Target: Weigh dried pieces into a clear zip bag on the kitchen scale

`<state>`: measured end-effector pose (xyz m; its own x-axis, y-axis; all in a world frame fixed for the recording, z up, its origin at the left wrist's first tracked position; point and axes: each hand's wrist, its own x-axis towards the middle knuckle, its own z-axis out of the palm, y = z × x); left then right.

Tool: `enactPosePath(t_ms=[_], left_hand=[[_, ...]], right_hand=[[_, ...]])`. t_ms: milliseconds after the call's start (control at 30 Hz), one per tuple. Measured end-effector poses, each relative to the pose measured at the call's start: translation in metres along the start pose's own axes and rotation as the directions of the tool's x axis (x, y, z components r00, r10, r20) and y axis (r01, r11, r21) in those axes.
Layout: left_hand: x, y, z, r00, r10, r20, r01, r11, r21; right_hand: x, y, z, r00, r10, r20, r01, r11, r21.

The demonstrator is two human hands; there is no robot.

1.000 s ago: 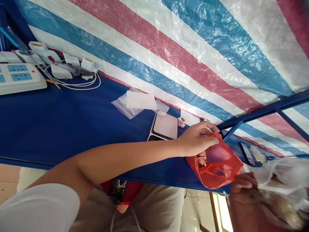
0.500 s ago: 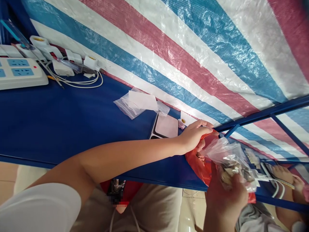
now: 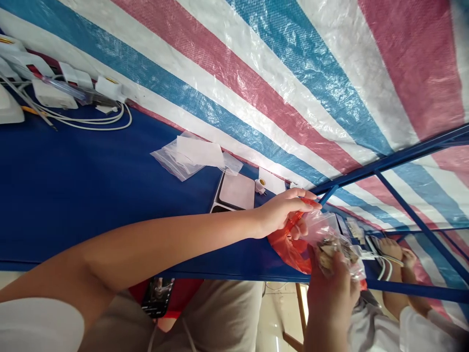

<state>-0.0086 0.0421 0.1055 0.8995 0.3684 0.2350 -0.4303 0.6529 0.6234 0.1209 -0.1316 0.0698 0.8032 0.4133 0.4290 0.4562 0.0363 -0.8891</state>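
- At far left, a power strip [image 3: 10,108] is sitting cut off by the picture's edge, with chargers [image 3: 73,76] and a white cable [image 3: 106,124] lying beside it on the blue counter [image 3: 91,190].
- Behind them, a striped tarp [image 3: 234,93] is rising along the counter's back edge.
- Below the counter, a phone [image 3: 157,296] is resting in the lap.
- Near the middle, zip bags [image 3: 176,168] and white paper [image 3: 201,152] are overlapping just behind a box [image 3: 239,189]; the left forearm is covering the box's front edge.
- Just right of the box, a plug [image 3: 260,186] is lying by a white card [image 3: 271,181].
- The red bag [image 3: 287,249] is sitting at the counter's front edge, the clear bag and right hand blocking part of it.
- Further right, a blue rail [image 3: 370,171] is slanting past, and another person's hands [image 3: 394,249] are showing beyond.
- The left arm is stretching across the counter, its hand [image 3: 278,212] bending over the red bag and gripping its upper edge.
- The right hand [image 3: 331,286] is reaching up from below, fingers closing around a clear bag [image 3: 351,261] of brownish pieces, held against the red bag's opening.
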Motion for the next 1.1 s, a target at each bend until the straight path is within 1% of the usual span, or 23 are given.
enactPosePath(t_ms=[67, 133, 200, 300, 333, 400, 467, 500, 567, 633, 700, 767, 800, 833, 900, 967, 1033, 1100], left_hand=[[0.001, 0.001, 0.000, 0.999, 0.011, 0.034, -0.011, 1.000, -0.010], [0.003, 0.002, -0.001, 0.998, 0.015, 0.053, -0.016, 1.000, 0.004], [0.003, 0.004, -0.002, 0.998, 0.014, 0.054, -0.017, 0.999, 0.040], [0.002, 0.008, -0.002, 1.000, 0.018, 0.022, -0.021, 0.992, 0.124], [0.001, 0.009, -0.002, 1.000, 0.019, 0.011, -0.020, 0.987, 0.162], [0.000, 0.011, -0.001, 1.000, 0.009, -0.008, -0.007, 0.968, 0.251], [-0.002, 0.012, 0.000, 1.000, 0.001, -0.027, 0.009, 0.924, 0.382], [-0.002, 0.011, 0.000, 0.999, 0.010, -0.033, 0.006, 0.886, 0.463], [-0.003, 0.010, -0.001, 0.998, 0.062, -0.005, -0.044, 0.768, 0.639], [-0.003, 0.007, -0.003, 0.987, 0.132, 0.092, -0.154, 0.610, 0.777], [-0.002, 0.004, -0.007, 0.964, 0.178, 0.199, -0.261, 0.466, 0.846], [-0.001, 0.002, -0.012, 0.944, 0.210, 0.256, -0.320, 0.381, 0.868], [0.000, 0.001, -0.014, 0.939, 0.223, 0.263, -0.329, 0.353, 0.876], [0.001, 0.000, -0.016, 0.937, 0.232, 0.263, -0.330, 0.331, 0.884], [0.003, 0.000, -0.019, 0.939, 0.231, 0.256, -0.320, 0.304, 0.898], [0.005, 0.001, -0.021, 0.947, 0.215, 0.240, -0.298, 0.302, 0.905], [0.006, 0.000, -0.022, 0.951, 0.210, 0.225, -0.285, 0.326, 0.901], [0.007, -0.001, -0.022, 0.950, 0.219, 0.224, -0.289, 0.338, 0.896]], right_hand=[[-0.004, -0.004, 0.006, 0.996, 0.007, -0.087, -0.009, 1.000, -0.028], [-0.007, -0.009, 0.011, 0.995, -0.032, -0.099, 0.021, 0.994, -0.111], [-0.008, -0.012, 0.011, 0.995, -0.082, -0.051, 0.071, 0.980, -0.184], [-0.003, -0.013, 0.003, 0.989, -0.138, 0.054, 0.148, 0.942, -0.300], [0.000, -0.013, -0.001, 0.983, -0.154, 0.102, 0.181, 0.913, -0.365], [0.008, -0.017, -0.007, 0.959, -0.175, 0.224, 0.268, 0.821, -0.504], [0.020, -0.023, -0.010, 0.919, -0.178, 0.352, 0.367, 0.712, -0.598], [0.026, -0.026, -0.010, 0.891, -0.166, 0.423, 0.420, 0.658, -0.625], [0.041, -0.032, -0.006, 0.804, -0.139, 0.578, 0.540, 0.578, -0.612], [0.054, -0.035, 0.002, 0.707, -0.154, 0.690, 0.653, 0.518, -0.553], [0.063, -0.036, 0.011, 0.621, -0.205, 0.756, 0.742, 0.463, -0.485], [0.067, -0.036, 0.019, 0.567, -0.245, 0.786, 0.795, 0.414, -0.444], [0.067, -0.037, 0.022, 0.552, -0.255, 0.794, 0.808, 0.397, -0.435], [0.067, -0.037, 0.024, 0.547, -0.266, 0.794, 0.816, 0.384, -0.433], [0.064, -0.037, 0.025, 0.555, -0.286, 0.781, 0.817, 0.361, -0.449], [0.061, -0.036, 0.024, 0.556, -0.299, 0.776, 0.820, 0.349, -0.453], [0.062, -0.032, 0.023, 0.531, -0.321, 0.784, 0.839, 0.327, -0.434], [0.065, -0.027, 0.022, 0.488, -0.339, 0.805, 0.867, 0.298, -0.400]])
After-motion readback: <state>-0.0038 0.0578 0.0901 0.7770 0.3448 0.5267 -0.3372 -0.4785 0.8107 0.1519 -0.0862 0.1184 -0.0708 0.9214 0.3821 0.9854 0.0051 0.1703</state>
